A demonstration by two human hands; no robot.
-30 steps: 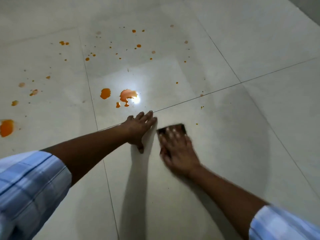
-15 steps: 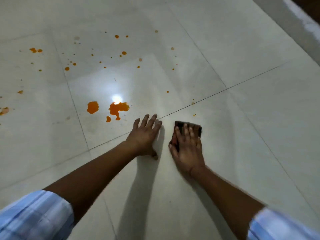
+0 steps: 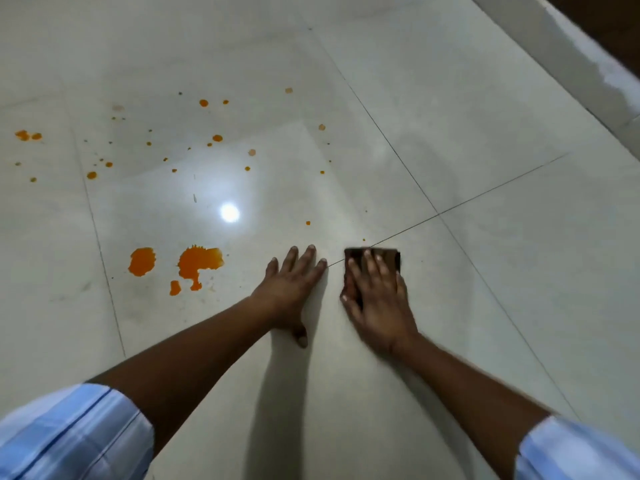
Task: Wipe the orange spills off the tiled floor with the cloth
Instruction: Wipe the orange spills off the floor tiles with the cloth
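Tiled floor (image 3: 502,323): open right of and beyond the cloth (image 3: 392,257); left grip (image 3: 291,289), flat on the tiles, lies between cloth and the large orange spills (image 3: 199,261); wall base (image 3: 571,57) bounds far right.

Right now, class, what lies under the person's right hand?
A dark cloth, flat on the tiled floor. Its far edge shows past the right hand; the rest, and any spill beneath it, is covered.
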